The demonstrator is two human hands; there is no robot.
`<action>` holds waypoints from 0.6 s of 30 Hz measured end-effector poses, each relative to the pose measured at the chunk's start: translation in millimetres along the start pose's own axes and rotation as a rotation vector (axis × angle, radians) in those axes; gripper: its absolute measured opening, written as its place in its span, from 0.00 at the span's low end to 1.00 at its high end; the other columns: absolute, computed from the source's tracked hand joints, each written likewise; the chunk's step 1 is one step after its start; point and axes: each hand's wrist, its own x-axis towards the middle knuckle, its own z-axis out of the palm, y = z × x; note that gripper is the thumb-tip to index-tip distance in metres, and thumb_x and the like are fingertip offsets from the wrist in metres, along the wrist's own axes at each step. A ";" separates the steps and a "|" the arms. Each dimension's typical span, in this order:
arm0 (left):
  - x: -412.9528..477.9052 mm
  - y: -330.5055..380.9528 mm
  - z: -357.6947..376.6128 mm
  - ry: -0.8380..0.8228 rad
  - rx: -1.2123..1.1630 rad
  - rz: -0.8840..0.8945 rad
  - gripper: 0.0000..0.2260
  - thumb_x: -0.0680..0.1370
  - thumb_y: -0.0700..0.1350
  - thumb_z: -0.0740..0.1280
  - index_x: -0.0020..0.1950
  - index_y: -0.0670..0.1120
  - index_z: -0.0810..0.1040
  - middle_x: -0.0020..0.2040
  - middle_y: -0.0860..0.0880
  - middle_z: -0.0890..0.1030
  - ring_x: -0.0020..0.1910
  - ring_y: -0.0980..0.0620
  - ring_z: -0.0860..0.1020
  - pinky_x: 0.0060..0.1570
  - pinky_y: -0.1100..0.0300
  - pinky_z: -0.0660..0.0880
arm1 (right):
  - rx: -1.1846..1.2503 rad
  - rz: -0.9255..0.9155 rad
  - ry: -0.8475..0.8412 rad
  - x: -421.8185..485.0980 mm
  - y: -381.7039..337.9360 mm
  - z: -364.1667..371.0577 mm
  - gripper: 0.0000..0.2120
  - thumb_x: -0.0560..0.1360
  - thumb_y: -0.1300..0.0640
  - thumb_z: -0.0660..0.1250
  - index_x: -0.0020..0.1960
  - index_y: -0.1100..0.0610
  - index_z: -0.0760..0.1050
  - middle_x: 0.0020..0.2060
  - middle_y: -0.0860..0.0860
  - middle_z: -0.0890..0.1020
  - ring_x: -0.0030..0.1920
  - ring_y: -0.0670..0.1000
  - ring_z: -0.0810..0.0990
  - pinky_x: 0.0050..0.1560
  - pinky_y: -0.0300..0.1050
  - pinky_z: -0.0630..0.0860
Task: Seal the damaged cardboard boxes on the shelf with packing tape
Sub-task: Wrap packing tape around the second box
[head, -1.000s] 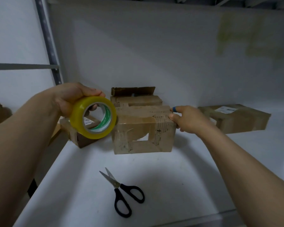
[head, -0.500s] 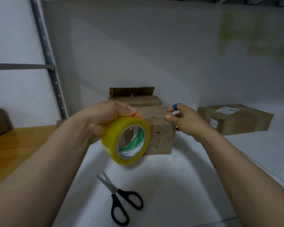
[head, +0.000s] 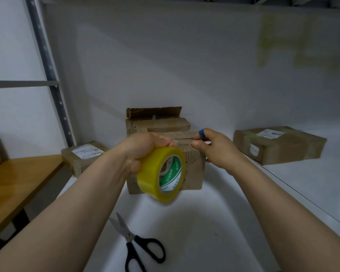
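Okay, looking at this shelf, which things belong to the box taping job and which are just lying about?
Job:
yellow roll of packing tape, gripped by the left hand
torn brown cardboard box, right hand at its top edge
black-handled scissors, probably for cutting
open-flapped box behind, likely next

Lying about:
labelled flat box at right
smaller labelled box at left
wooden tabletop

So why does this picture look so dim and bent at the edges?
Head view: the wide-angle lens bows straight lines, so the shelf upright leans; the light is dim and soft, with a blurred shadow on the shelf in front of the middle box; the tape roll in the left hand looks fairly sharp.
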 end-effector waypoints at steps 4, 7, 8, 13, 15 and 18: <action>1.5 3.1 5.5 0.016 0.023 0.019 0.06 0.80 0.43 0.68 0.51 0.43 0.84 0.50 0.41 0.85 0.48 0.42 0.82 0.59 0.44 0.78 | -0.029 0.004 -0.044 1.2 1.5 -0.7 0.21 0.83 0.47 0.61 0.75 0.51 0.69 0.68 0.49 0.76 0.67 0.52 0.76 0.67 0.57 0.75; 5.0 2.7 7.8 -0.036 -0.023 0.015 0.07 0.80 0.42 0.67 0.48 0.43 0.84 0.50 0.41 0.84 0.47 0.44 0.82 0.55 0.47 0.79 | -0.044 0.012 -0.087 0.6 2.4 1.1 0.19 0.84 0.46 0.57 0.73 0.51 0.72 0.63 0.49 0.79 0.64 0.53 0.77 0.65 0.55 0.76; 5.2 2.7 8.8 -0.055 -0.050 0.015 0.08 0.80 0.42 0.67 0.46 0.43 0.84 0.49 0.42 0.84 0.46 0.44 0.82 0.53 0.48 0.79 | -0.050 0.007 -0.089 0.1 0.8 -0.8 0.20 0.85 0.46 0.56 0.72 0.51 0.72 0.63 0.50 0.79 0.65 0.53 0.77 0.66 0.53 0.74; -0.9 9.6 23.2 -0.070 -0.155 -0.011 0.06 0.72 0.42 0.72 0.45 0.43 0.86 0.45 0.42 0.85 0.41 0.45 0.84 0.47 0.48 0.80 | -0.021 0.006 0.161 -19.2 -17.5 -26.1 0.31 0.80 0.33 0.52 0.48 0.57 0.82 0.45 0.53 0.85 0.47 0.52 0.82 0.54 0.52 0.77; -1.8 11.1 34.4 -0.046 -0.237 -0.039 0.09 0.75 0.41 0.71 0.53 0.40 0.83 0.46 0.39 0.85 0.41 0.42 0.85 0.43 0.47 0.82 | 0.150 0.018 -0.016 -41.3 -32.2 -33.8 0.37 0.73 0.26 0.53 0.39 0.57 0.83 0.36 0.52 0.86 0.37 0.47 0.82 0.44 0.45 0.76; -5.9 11.9 57.8 -0.022 -0.284 -0.035 0.05 0.81 0.40 0.66 0.47 0.40 0.80 0.37 0.41 0.81 0.35 0.44 0.81 0.39 0.49 0.82 | 0.183 -0.006 -0.332 -68.8 -43.4 -24.1 0.29 0.69 0.28 0.69 0.42 0.54 0.85 0.38 0.49 0.86 0.39 0.44 0.84 0.40 0.35 0.76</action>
